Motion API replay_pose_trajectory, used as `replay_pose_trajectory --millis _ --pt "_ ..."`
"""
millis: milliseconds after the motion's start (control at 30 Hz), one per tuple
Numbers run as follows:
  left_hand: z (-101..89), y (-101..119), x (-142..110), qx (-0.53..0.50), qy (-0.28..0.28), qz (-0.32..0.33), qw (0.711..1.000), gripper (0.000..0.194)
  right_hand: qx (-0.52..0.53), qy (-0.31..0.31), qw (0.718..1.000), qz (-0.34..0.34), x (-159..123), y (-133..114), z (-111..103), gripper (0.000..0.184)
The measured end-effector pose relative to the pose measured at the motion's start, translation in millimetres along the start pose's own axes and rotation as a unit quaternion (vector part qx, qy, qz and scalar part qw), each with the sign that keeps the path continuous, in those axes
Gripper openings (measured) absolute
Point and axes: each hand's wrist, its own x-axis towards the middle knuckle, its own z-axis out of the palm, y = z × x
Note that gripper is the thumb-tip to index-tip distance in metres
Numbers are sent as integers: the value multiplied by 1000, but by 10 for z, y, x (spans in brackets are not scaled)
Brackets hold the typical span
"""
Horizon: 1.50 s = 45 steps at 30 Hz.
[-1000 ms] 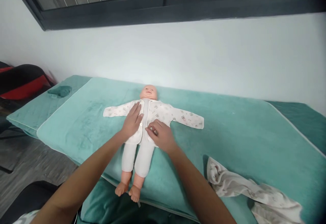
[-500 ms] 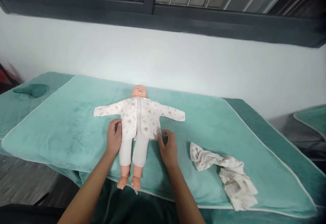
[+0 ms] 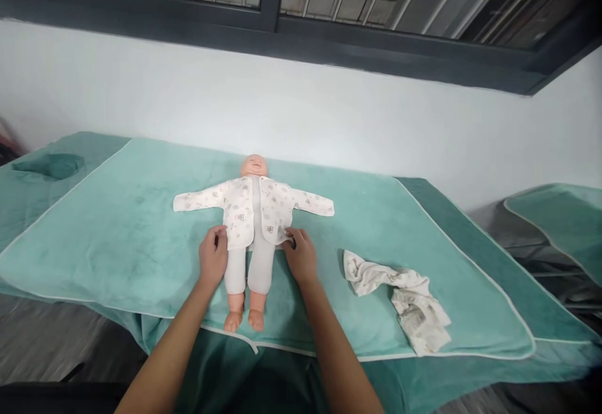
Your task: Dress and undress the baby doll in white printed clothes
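Note:
A baby doll (image 3: 261, 270) lies on its back on the green cover, face up, its bare feet toward me. It wears a white patterned baby jacket (image 3: 239, 213), with both sleeves stretched out sideways and the front unfastened down the middle. Beneath the jacket shows plain white clothing on the body and legs. My left hand (image 3: 213, 256) has its fingers closed at the jacket's lower left side edge. At the lower right corner of the hem, my right hand (image 3: 300, 254) pinches the jacket between thumb and fingers.
A crumpled white patterned garment (image 3: 399, 295) lies to the right on the green bed cover (image 3: 117, 244). Behind the bed is a white wall (image 3: 301, 113) below a dark window frame (image 3: 211, 28). Another green-covered bed (image 3: 564, 219) stands at the far right.
Both hands have moved from the doll's chest and belly out to the jacket's lower side edges. The jacket front lies flatter. The view has shifted to the right.

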Motion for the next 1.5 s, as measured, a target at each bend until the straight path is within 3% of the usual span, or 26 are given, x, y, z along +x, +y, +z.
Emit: replay_pose_trajectory --millis 133,233,300,367,467,567,667,800,900,1000,1100,1267,1367,1433,1500 --pt "-11 -61 126 10 9 13 1000 28 27 -23 999 -38 -38 -26 -25 19" --pt "-85 -143 412 108 -14 53 993 33 50 -37 997 -53 -156 -18 -91 19" --pt "-187 -202 643 213 -13 74 974 41 66 -51 995 -56 -211 -11 -135 19" --pt "-308 -257 848 310 26 73 948 48 99 -56 992 -54 -219 -3 -172 20" --pt "-448 -334 1055 396 55 59 915 51 163 -28 986 -25 -125 4 -215 25" --pt "-478 -397 1165 423 18 52 904 49 169 10 985 11 116 -59 -220 28" --pt "-426 -425 1220 438 23 38 898 50 121 16 992 6 507 -279 -140 27" --pt "-348 -416 1228 481 69 3 874 56 -28 -62 998 14 1114 -696 76 32" --pt "-320 -406 1221 498 86 -16 863 58 -142 -146 977 58 1463 -891 208 25" --pt "-304 -402 1231 501 93 -20 860 58 -155 -178 970 56 1651 -962 258 18" --pt "-290 -394 1249 497 102 -24 861 57 -97 -177 979 15 1721 -988 258 15" --pt "-288 -384 1264 470 106 -23 876 53 127 -181 975 -27 1645 -748 208 21" --pt "-304 -382 1267 439 118 -14 891 52 262 -82 960 50 1447 -353 172 26" --pt "-317 -371 1257 419 126 7 899 54 258 -19 961 96 1268 -99 170 30" --pt "-320 -353 1231 409 108 56 904 54 229 -33 968 95 1093 60 189 33"
